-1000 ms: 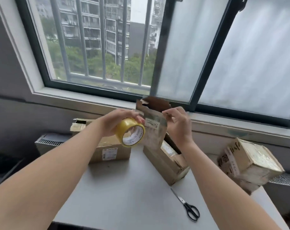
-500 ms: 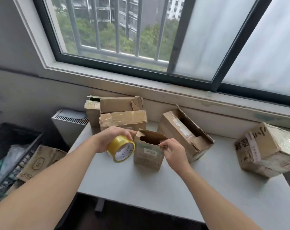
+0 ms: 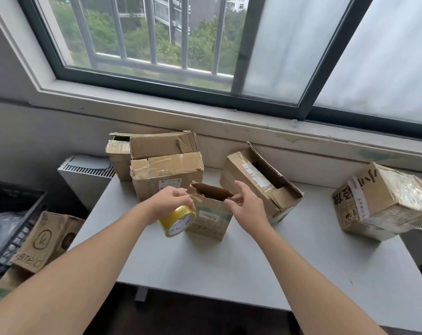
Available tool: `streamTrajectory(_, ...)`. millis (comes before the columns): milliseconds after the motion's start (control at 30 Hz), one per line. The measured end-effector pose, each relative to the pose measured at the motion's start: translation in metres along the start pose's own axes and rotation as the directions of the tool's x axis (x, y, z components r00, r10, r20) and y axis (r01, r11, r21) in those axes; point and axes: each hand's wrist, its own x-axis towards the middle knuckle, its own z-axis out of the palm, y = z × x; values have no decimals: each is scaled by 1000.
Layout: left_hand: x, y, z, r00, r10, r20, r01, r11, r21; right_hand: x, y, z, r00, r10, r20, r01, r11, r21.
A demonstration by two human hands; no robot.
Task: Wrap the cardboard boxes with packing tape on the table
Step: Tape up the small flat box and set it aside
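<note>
While left hand point(image 3: 167, 201) grips tape roll point(image 3: 177, 222), right hand point(image 3: 247, 204) pinches small box point(image 3: 210, 218) rim.

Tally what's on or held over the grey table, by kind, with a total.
Brown cardboard boxes: 6 (small open box, larger open box, taped box at right, back-left cluster reading as 3, seams partly hidden)
Yellow packing tape roll, gripped by the left hand: 1
Total: 7
</note>
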Motion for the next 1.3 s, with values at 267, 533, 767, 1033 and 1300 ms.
streamTrajectory(267, 0, -11, -17, 986, 82, -144, -119, 955, -272, 17, -8, 6, 999, -45, 3, 43, 935, -353)
streamTrajectory(533, 4, -18, -8, 982, 166, -93, -169, 985, -30, 12, 14, 22, 926, -377, -33, 278, 737, -617)
streamTrajectory(767, 6, -18, -5, 951, 276, -140, -266, 960, 84, -3, 29, 31, 881, -472, 21, 300, 524, -797)
streamTrajectory(1033, -4, -18, -16, 969, 246, -20, -241, 961, 134, -3, 18, 28, 879, -470, 77, 339, 505, -794)
streamTrajectory(1300, -20, -12, -34, 977, 196, 79, -209, 947, 243, -6, 15, 33, 922, -365, 127, 317, 526, -789)
